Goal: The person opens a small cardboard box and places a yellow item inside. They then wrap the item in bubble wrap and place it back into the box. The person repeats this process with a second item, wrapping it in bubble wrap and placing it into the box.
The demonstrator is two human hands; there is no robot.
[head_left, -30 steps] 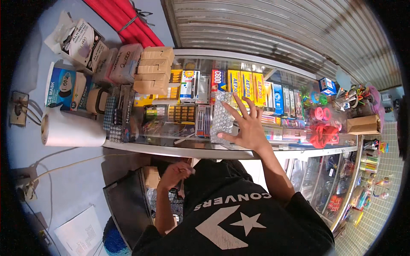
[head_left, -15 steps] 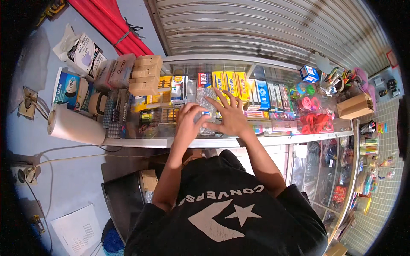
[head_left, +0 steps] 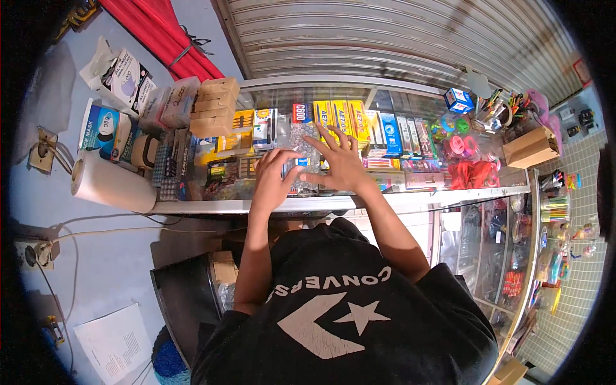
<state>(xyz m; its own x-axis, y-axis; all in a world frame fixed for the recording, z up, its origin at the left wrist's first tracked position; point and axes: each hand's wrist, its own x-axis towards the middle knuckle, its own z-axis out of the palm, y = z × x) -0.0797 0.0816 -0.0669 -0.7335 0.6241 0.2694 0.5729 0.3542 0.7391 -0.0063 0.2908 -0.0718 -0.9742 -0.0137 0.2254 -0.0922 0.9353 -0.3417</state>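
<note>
A long clear pack [head_left: 301, 138] with a bubbly, see-through surface and a red and blue top end lies on the glass counter in front of me. A small blue label [head_left: 302, 162] shows near its lower part. My left hand [head_left: 274, 176] rests at the pack's left side, fingers curved, with a gap between fingertips and thumb around the label. From the right, my right hand [head_left: 343, 165] spreads its fingers over the pack's right edge, thumb pointing toward the label. Yellow boxes [head_left: 340, 119] stand in a row just beyond my right fingertips.
Tan cardboard boxes [head_left: 215, 106] are stacked at the counter's left, near a white roll [head_left: 112, 185]. Toward the right lie a blue box [head_left: 389, 135], pink and green round items, and a red bundle [head_left: 473, 174]. An open cardboard box [head_left: 531, 147] sits at the right end.
My left fingers have opened out from a tighter curl, uncovering more of the blue label. My right hand stays spread in nearly the same place. The whole view has shifted slightly.
</note>
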